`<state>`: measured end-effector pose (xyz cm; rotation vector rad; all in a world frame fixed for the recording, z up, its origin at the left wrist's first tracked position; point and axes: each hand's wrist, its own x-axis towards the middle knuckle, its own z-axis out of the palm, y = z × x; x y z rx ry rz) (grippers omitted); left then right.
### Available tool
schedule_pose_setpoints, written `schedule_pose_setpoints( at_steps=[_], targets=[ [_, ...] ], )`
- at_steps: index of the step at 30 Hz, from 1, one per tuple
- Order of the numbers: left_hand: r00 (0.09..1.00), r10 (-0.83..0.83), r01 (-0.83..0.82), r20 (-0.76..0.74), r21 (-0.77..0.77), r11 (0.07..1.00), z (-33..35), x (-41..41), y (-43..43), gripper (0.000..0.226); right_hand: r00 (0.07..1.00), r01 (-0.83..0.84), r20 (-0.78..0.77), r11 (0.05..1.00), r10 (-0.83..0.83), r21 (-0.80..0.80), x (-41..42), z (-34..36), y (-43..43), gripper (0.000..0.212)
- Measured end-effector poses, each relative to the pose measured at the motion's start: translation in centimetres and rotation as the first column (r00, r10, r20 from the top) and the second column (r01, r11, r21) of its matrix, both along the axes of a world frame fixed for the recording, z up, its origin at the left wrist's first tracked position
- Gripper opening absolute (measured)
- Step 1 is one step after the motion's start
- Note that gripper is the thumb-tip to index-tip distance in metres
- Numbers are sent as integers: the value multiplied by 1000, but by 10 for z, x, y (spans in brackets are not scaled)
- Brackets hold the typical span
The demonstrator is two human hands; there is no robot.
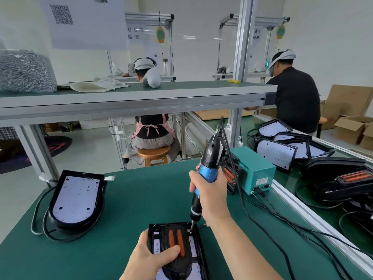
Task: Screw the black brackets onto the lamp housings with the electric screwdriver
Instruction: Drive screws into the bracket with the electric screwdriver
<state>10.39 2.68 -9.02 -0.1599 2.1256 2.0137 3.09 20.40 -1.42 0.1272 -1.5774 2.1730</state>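
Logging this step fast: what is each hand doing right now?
Left hand: holds the lamp housing, thumb on the black bracket.
Right hand: grips the electric screwdriver.

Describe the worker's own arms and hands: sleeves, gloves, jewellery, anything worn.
Nothing worn shows. The left hand and the right hand are ungloved, and no ring shows on the fingers in view. Both forearms are bare down to the bottom edge of the picture: no sleeve, cuff, watch or wristband is visible. Whatever is worn higher up the arms lies outside the picture.
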Motion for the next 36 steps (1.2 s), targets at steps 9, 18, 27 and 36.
schedule_pose_setpoints(
  at_steps=[9,18,27,36],
  targets=[
    [1000,25,-26,-17,-67,997,0,-1,2,85,998,-58,14,998,58,15,-4,-4,2,20],
    [998,-8,1,-65,-116,993,11,-2,7,95,972,-236,0,970,237,50,2,5,4,38],
    [993,120,-121,-15,-175,977,8,1,10,65,969,-231,-65,795,237,-561,15,9,28,28],
    [977,214,-208,0,-223,952,16,12,17,73,939,-48,109,437,325,-898,29,-58,41,26]
  ],
)
